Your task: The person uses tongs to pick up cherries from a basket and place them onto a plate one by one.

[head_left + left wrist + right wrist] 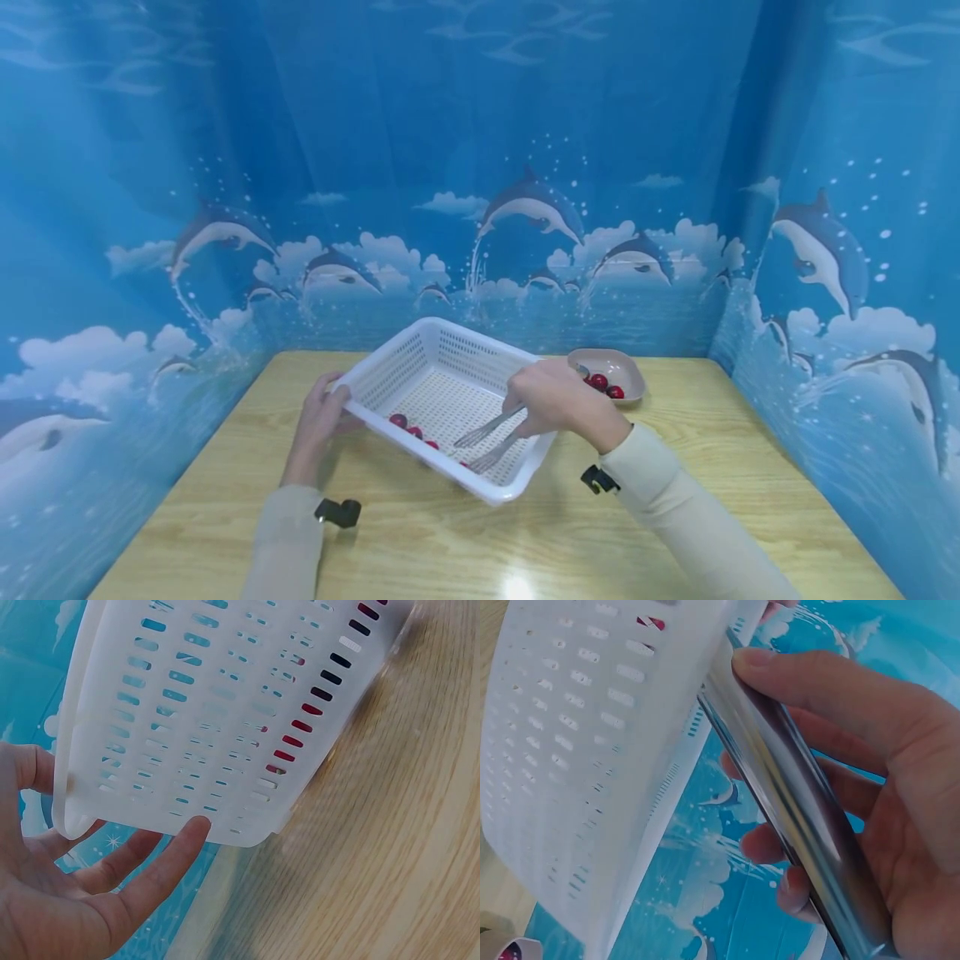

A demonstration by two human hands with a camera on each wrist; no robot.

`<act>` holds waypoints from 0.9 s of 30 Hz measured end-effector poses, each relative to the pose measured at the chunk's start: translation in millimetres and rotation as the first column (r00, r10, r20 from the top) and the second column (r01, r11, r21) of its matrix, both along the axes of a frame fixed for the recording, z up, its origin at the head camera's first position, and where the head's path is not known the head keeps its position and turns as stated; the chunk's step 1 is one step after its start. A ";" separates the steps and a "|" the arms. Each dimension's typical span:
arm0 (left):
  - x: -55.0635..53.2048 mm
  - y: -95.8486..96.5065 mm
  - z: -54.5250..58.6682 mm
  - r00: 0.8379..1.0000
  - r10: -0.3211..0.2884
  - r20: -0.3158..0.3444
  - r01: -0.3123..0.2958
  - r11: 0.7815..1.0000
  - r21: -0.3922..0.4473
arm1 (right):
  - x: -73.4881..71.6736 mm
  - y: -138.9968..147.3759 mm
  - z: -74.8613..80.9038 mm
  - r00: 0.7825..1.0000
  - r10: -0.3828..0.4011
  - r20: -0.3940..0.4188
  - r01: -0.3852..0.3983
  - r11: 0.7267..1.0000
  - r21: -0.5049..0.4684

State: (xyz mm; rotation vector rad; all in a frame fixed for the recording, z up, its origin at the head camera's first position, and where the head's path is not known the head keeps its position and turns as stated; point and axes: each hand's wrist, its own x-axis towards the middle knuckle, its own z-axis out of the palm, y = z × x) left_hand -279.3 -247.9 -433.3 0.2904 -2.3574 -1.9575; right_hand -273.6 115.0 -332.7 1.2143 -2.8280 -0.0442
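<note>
A white perforated plastic basket (442,387) stands tilted in the middle of the table. My left hand (318,421) grips its left corner, thumb over the rim and fingers against the outer wall, as the left wrist view shows. Several round, dark red, cherry-like fruits (398,420) lie along the basket's near side, partly hidden by the front rim. My right hand (558,400) holds metal tongs (780,787) between thumb and fingers. The tongs' two slotted ends reach down into the basket, spread apart, close to a fruit at the near wall. Whether they touch it cannot be made out.
Behind my right hand, a small pinkish bowl (630,371) with several red fruits (598,382) stands at the table's back right. The wooden table (420,542) is bordered by blue dolphin-print curtains (480,125) at the back and both sides.
</note>
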 end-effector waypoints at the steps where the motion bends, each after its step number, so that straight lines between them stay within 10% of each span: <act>1: 0.0 0.0 -0.1 1.000 0.002 -0.001 -0.002 1.000 0.002 | -0.6 -3.0 1.3 1.000 0.005 0.004 -0.005 1.000 0.012; 13: 0.5 -1.5 -0.2 1.000 -0.003 -0.007 0.003 1.000 0.025 | -12.4 -39.9 16.3 0.999 0.051 0.004 -0.050 0.968 0.247; 27: 1.1 -1.1 -0.7 1.000 -0.012 -0.008 0.012 1.000 -0.014 | -16.4 -43.7 16.2 0.995 0.104 -0.006 -0.098 0.957 0.273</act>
